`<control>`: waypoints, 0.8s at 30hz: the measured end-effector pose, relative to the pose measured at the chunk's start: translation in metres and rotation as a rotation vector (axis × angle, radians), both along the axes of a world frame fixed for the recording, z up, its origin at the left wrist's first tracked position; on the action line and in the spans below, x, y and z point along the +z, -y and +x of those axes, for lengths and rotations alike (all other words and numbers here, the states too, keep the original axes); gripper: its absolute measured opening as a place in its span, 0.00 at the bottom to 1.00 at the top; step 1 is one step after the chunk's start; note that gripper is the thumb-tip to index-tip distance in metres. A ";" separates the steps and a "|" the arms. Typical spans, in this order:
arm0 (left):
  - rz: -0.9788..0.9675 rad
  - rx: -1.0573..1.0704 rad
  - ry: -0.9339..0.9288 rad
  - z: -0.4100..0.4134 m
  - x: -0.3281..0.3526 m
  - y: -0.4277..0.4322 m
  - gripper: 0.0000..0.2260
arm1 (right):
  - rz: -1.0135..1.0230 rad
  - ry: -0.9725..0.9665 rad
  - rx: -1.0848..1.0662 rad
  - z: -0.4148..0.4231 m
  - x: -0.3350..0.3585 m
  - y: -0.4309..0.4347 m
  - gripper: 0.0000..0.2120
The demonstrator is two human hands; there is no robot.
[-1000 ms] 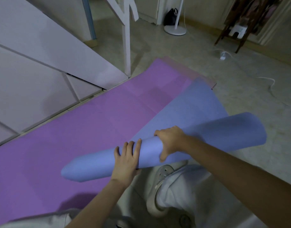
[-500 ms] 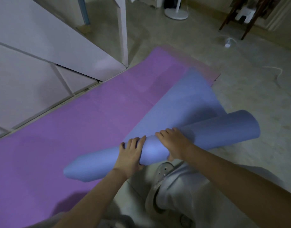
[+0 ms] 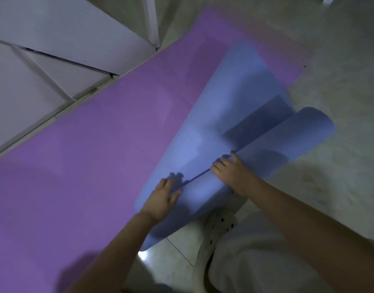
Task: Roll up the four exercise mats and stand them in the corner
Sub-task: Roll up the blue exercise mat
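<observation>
Left hand [image 3: 162,199] and right hand [image 3: 229,173] lie flat, fingers spread, pressing on top of the blue mat [image 3: 228,115] roll, not gripping it. Roll's long axis runs lower-left to upper-right; unrolled part extends up-left over the purple mat [image 3: 97,149] on the tiled floor [image 3: 340,60].

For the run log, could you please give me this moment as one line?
phase: rolling | left hand: flat on roll | right hand: flat on roll | blue foam exercise mat: partly rolled | purple foam exercise mat: flat underneath

Matt smooth foam blue mat [image 3: 205,132]
</observation>
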State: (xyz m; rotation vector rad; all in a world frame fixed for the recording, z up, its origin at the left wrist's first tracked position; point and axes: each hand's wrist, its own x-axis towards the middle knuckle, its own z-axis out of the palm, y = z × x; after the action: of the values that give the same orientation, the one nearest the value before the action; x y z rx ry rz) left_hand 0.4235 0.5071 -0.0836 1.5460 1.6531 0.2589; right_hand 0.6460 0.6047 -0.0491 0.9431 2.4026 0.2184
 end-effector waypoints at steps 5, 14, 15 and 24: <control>-0.080 0.119 -0.173 -0.022 -0.030 -0.034 0.25 | -0.250 0.152 -0.037 0.002 -0.006 -0.020 0.40; -0.395 0.246 -0.083 -0.024 -0.070 -0.087 0.41 | -0.420 0.269 -0.107 0.007 -0.029 -0.031 0.42; -0.408 0.265 -0.051 -0.027 -0.071 -0.090 0.45 | -0.430 0.259 -0.110 0.007 -0.032 -0.031 0.43; -0.257 0.226 0.043 -0.012 -0.045 -0.082 0.37 | -0.384 0.229 -0.073 0.012 -0.022 -0.030 0.36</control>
State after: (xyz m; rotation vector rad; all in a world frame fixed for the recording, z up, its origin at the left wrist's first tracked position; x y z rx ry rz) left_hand 0.4118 0.5887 -0.1289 1.1577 1.7524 0.1882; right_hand 0.6576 0.6346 -0.0707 0.7774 2.0938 -0.1516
